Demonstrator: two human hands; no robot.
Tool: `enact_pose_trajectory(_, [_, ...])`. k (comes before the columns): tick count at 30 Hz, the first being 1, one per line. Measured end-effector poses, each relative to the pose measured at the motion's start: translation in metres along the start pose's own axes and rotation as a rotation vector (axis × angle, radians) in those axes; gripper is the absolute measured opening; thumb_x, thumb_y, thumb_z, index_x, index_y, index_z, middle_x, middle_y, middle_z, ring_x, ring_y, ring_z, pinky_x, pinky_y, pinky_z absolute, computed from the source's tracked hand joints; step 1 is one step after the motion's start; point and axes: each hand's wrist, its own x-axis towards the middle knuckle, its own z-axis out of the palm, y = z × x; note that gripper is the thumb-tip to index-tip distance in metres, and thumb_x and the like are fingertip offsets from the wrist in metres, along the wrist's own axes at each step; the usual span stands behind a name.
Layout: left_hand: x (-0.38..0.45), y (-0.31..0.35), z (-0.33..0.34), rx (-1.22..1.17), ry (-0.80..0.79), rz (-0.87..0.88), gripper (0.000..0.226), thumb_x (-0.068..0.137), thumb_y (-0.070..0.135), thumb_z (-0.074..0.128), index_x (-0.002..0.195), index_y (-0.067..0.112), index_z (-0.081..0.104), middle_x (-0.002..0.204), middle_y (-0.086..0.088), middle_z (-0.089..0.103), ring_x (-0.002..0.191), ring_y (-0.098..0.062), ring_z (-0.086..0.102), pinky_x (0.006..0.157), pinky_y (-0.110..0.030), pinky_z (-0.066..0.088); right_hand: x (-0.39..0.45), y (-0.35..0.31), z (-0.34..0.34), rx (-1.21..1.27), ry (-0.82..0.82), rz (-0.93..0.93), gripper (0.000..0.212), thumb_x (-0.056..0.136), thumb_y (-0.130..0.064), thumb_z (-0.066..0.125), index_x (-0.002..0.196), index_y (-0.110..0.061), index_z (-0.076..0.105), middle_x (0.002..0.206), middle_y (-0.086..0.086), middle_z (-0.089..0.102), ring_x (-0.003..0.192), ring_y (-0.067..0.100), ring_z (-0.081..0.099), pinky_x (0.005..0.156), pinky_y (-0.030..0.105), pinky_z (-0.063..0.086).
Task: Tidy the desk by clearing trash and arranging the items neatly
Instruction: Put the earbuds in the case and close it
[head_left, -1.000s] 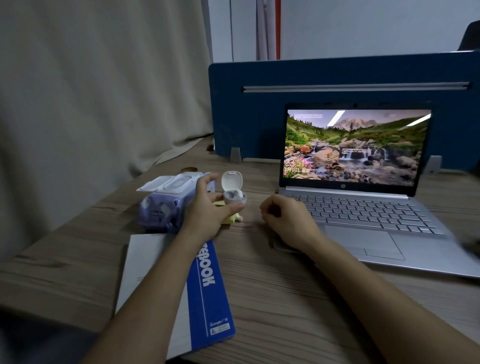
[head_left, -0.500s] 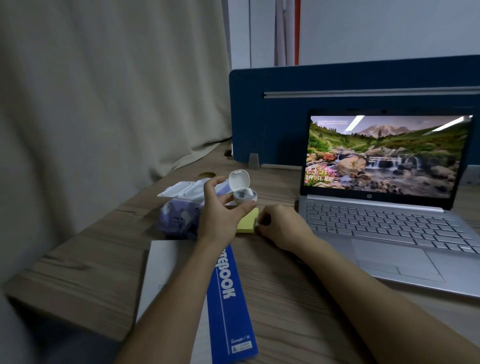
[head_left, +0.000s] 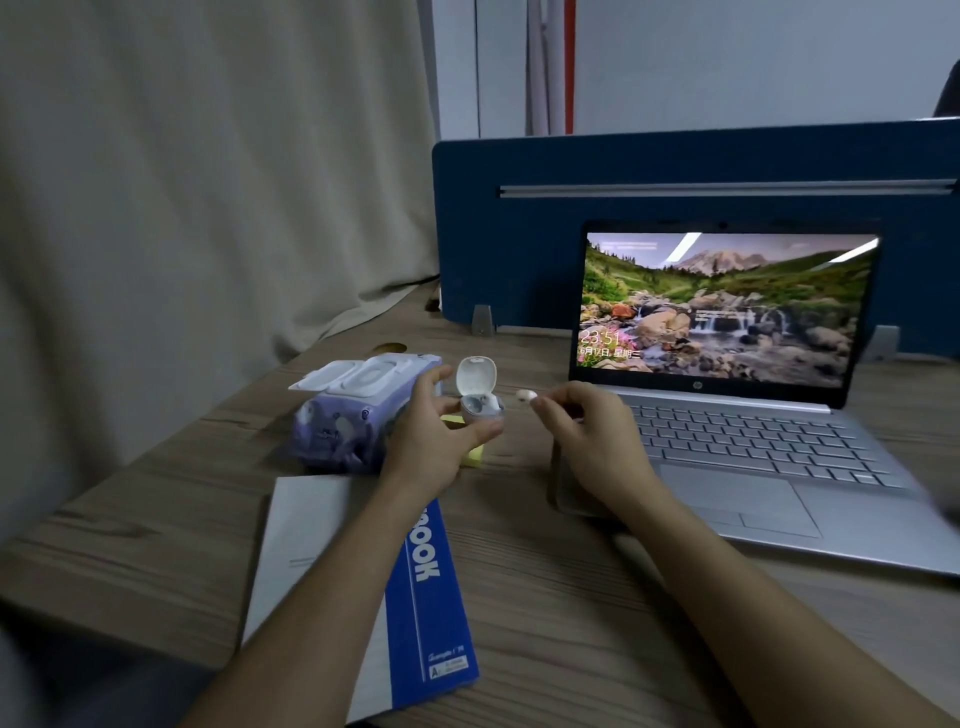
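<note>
While most of the desk waits to be sorted, I am partway through one small job near the middle of the frame: getting an earbud back into its case.

Starting at the left, the purple pack of wipes lies on the desk with its white flap lid standing open, so I judge it needs closing and squaring up. Below it, at lower centre-left, the blue notebook lies skewed on a white sheet of paper, with one corner past the near edge of the desk; neither looks arranged.

Just right of the wipes, my left hand holds the earbud case between thumb and fingertips, fingers only lightly curled round its base. The case is upright and lifted off the desk, its lid tipped back and open. One socket looks filled, though it is too small for me to be sure. Under that hand a yellow pad of sticky notes peeks out.

A little to the right, my right hand pinches a small white earbud at the fingertips, the other fingers curled in. The earbud is in the air, near the case but apart from it.

At the right, the laptop stands open with its screen lit, against the blue divider.

By my reckoning little is finished: the earbud has to be seated, the lid shut, the case set down, then the wipes, sticky notes and notebook lined up. I can see no obvious trash from here.
</note>
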Motion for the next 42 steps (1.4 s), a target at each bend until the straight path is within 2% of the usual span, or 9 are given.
enact_pose_trajectory(3, [-0.004, 0.001, 0.007, 0.048, -0.085, 0.014, 0.082, 0.07, 0.031, 0.086, 0.137, 0.033, 0.04, 0.106, 0.015, 0.07, 0.105, -0.009, 0.064, 0.092, -0.035, 0.051, -0.005, -0.007, 0.001, 0.056, 0.006, 0.005, 0.021, 0.092, -0.034, 0.063, 0.086, -0.016, 0.072, 0.078, -0.003, 0.068, 0.073, 0.008, 0.06, 0.063, 0.027, 0.044])
enact_pose_trajectory(9, [-0.006, 0.001, 0.013, 0.065, -0.131, 0.033, 0.082, 0.068, 0.032, 0.087, 0.136, 0.036, 0.04, 0.102, 0.014, 0.069, 0.096, -0.004, 0.065, 0.083, -0.029, 0.05, -0.009, -0.006, 0.009, -0.033, -0.026, -0.027, 0.015, 0.09, -0.027, 0.066, 0.085, -0.014, 0.071, 0.087, -0.003, 0.061, 0.078, 0.005, 0.055, 0.067, 0.019, 0.043])
enact_pose_trajectory(11, [-0.007, 0.002, 0.014, 0.077, -0.135, 0.043, 0.083, 0.069, 0.033, 0.087, 0.137, 0.035, 0.039, 0.102, 0.014, 0.069, 0.096, -0.003, 0.065, 0.081, -0.026, 0.049, -0.008, -0.004, 0.011, -0.06, -0.016, -0.041, 0.015, 0.09, -0.027, 0.067, 0.083, -0.014, 0.07, 0.085, -0.006, 0.059, 0.078, 0.005, 0.054, 0.067, 0.021, 0.042])
enact_pose_trajectory(15, [-0.008, 0.003, 0.015, 0.071, -0.15, 0.058, 0.082, 0.071, 0.03, 0.086, 0.138, 0.031, 0.04, 0.105, 0.009, 0.07, 0.098, -0.008, 0.067, 0.088, -0.032, 0.051, -0.007, -0.003, 0.015, -0.086, 0.004, -0.052, 0.018, 0.089, -0.03, 0.068, 0.078, -0.015, 0.068, 0.083, -0.005, 0.056, 0.076, 0.008, 0.054, 0.067, 0.029, 0.045])
enact_pose_trajectory(20, [-0.008, 0.004, 0.014, 0.076, -0.154, 0.063, 0.082, 0.07, 0.03, 0.087, 0.137, 0.032, 0.04, 0.104, 0.009, 0.07, 0.095, -0.005, 0.068, 0.088, -0.031, 0.052, -0.008, -0.002, 0.016, -0.11, 0.006, -0.069, 0.022, 0.091, -0.032, 0.064, 0.078, -0.014, 0.065, 0.081, -0.004, 0.05, 0.073, 0.011, 0.05, 0.065, 0.034, 0.044])
enact_pose_trajectory(27, [-0.007, 0.0, 0.015, 0.044, -0.184, 0.054, 0.083, 0.069, 0.027, 0.088, 0.136, 0.033, 0.039, 0.107, 0.005, 0.071, 0.098, -0.013, 0.069, 0.094, -0.047, 0.053, -0.009, -0.001, 0.017, -0.154, -0.001, -0.092, 0.027, 0.096, -0.032, 0.055, 0.078, -0.013, 0.061, 0.081, -0.003, 0.045, 0.071, 0.014, 0.046, 0.062, 0.036, 0.04])
enact_pose_trajectory(30, [-0.007, -0.001, 0.015, 0.035, -0.183, 0.052, 0.083, 0.068, 0.03, 0.088, 0.136, 0.035, 0.04, 0.108, 0.006, 0.07, 0.099, -0.011, 0.069, 0.093, -0.044, 0.053, -0.008, -0.002, 0.018, -0.149, 0.021, -0.083, 0.027, 0.097, -0.029, 0.053, 0.073, -0.015, 0.055, 0.077, -0.008, 0.041, 0.067, 0.009, 0.041, 0.06, 0.033, 0.032])
enact_pose_trajectory(35, [-0.007, -0.001, 0.015, 0.012, -0.237, 0.052, 0.079, 0.069, 0.026, 0.087, 0.133, 0.036, 0.041, 0.107, 0.006, 0.07, 0.092, -0.006, 0.07, 0.087, -0.037, 0.055, -0.01, -0.005, 0.016, -0.154, -0.028, -0.089, 0.026, 0.095, -0.03, 0.056, 0.079, -0.011, 0.061, 0.085, -0.001, 0.05, 0.077, 0.017, 0.05, 0.068, 0.04, 0.046])
enact_pose_trajectory(42, [-0.005, -0.003, 0.014, -0.047, -0.238, 0.049, 0.074, 0.07, 0.024, 0.086, 0.131, 0.034, 0.046, 0.111, 0.004, 0.069, 0.097, -0.013, 0.071, 0.091, -0.045, 0.055, -0.011, -0.007, 0.014, -0.028, -0.039, -0.119, 0.023, 0.095, -0.023, 0.057, 0.077, -0.008, 0.06, 0.079, 0.0, 0.05, 0.074, 0.015, 0.048, 0.066, 0.035, 0.04])
